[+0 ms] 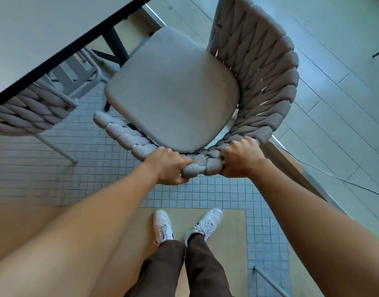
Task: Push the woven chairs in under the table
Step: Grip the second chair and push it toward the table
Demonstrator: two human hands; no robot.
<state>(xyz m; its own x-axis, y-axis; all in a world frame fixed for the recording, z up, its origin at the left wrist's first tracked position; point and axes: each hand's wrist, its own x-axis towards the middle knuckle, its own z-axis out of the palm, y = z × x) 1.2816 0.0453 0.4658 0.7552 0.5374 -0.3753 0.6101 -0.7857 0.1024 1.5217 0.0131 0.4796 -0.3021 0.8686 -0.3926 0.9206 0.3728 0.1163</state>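
Observation:
A grey woven chair (173,91) with a padded seat stands in front of me, its seat pointing toward the pale table (45,33) at the upper left. My left hand (169,166) and my right hand (240,157) both grip the top rim of its woven backrest, close together. The seat's front corner lies near the table's dark edge, mostly outside it. A second woven chair (27,112) sits at the left, partly under the tabletop.
A black table leg (117,43) stands beyond the seat. The floor is small grey tiles, with larger planks to the right. A thin cable (342,179) runs across the floor at the right. My white shoes (162,226) stand on a tan strip.

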